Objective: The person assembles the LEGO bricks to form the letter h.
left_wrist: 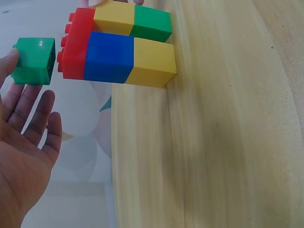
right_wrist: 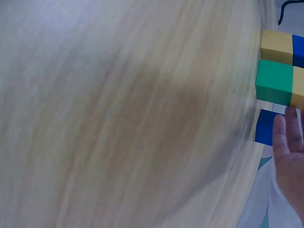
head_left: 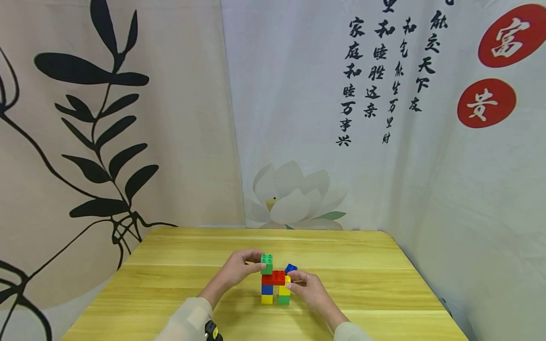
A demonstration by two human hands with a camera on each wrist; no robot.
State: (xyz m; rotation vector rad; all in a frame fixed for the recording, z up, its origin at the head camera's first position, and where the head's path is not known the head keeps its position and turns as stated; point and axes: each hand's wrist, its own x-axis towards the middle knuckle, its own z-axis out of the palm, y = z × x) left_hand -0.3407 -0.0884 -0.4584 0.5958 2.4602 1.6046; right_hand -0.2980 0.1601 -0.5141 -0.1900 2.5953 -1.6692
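Note:
My left hand (head_left: 241, 269) pinches a green brick (head_left: 266, 264) between thumb and fingers. In the left wrist view, a small gap separates this brick from the studs of the red brick (left_wrist: 78, 43). The red brick bridges two pillars: a blue brick (left_wrist: 109, 57) over a yellow brick (left_wrist: 154, 62) on the left, and a yellow brick (head_left: 284, 290) over a green brick (head_left: 283, 300) on the right. My right hand (head_left: 310, 289) grips the right pillar's yellow brick at its outer side, thumb in front and index finger farther back.
A loose blue brick (head_left: 291, 268) lies behind the right pillar, partly hidden by the right hand's fingers. The wooden table (head_left: 179, 284) runs back to a printed cloth (head_left: 290, 118). A dark wrist strap (head_left: 212, 330) shows at the left sleeve.

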